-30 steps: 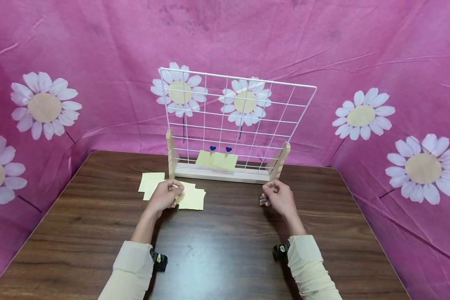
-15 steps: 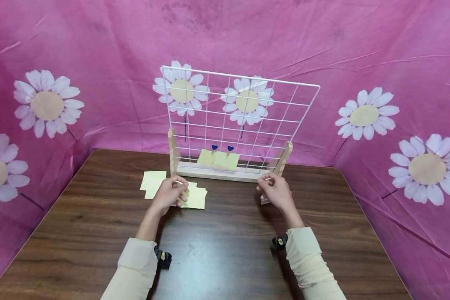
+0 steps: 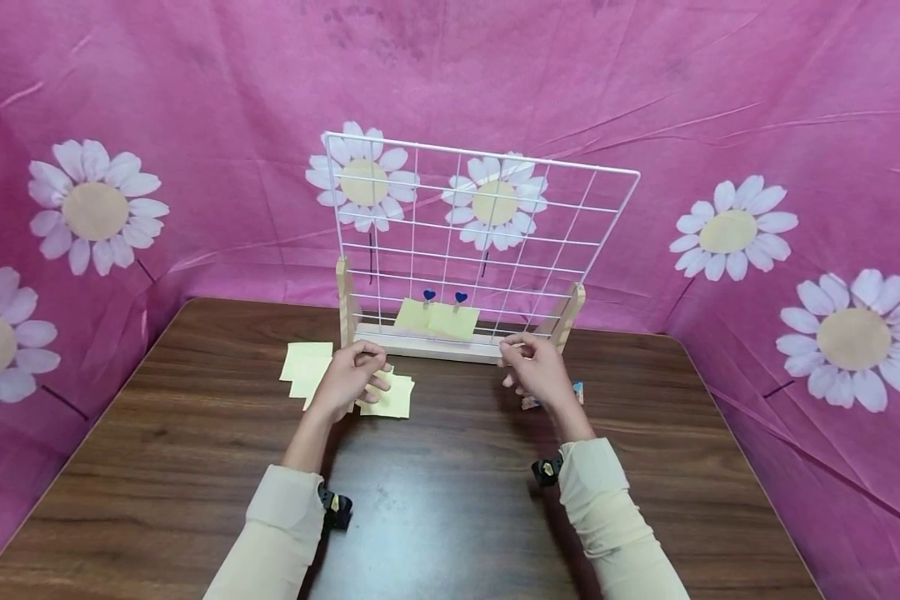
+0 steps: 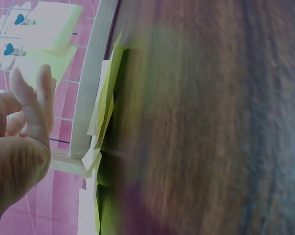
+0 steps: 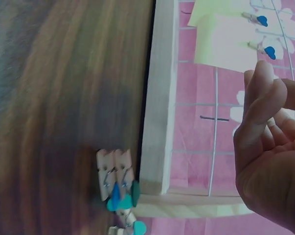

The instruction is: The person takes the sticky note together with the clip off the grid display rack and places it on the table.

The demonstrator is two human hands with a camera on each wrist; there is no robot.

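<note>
My left hand (image 3: 348,379) hovers over yellow sticky notes (image 3: 392,398) spread on the table, its fingers loosely curled. The left wrist view shows nothing between those fingers. Across from it, my right hand (image 3: 537,372) hangs in front of the rack's right end, fingers bent and no held thing visible. Small wooden clothespins (image 5: 106,171) with blue and green hearts lie below it, partly hidden by the hand in the head view. Two yellow notes (image 3: 452,321) hang low on the white wire grid (image 3: 482,153), fastened by clothespins with dark blue hearts (image 3: 461,297).
The grid stands in a wooden base (image 3: 420,342) with a side post (image 3: 342,292) at each end, near the back of the brown table (image 3: 435,500). Behind it hangs a pink cloth (image 3: 255,75) printed with white daisies.
Both hands have moved inward and slightly forward, the left away from the notes and the right away from the clothespins. More of the clothespins shows beside the right wrist. The clipped notes stay in place.
</note>
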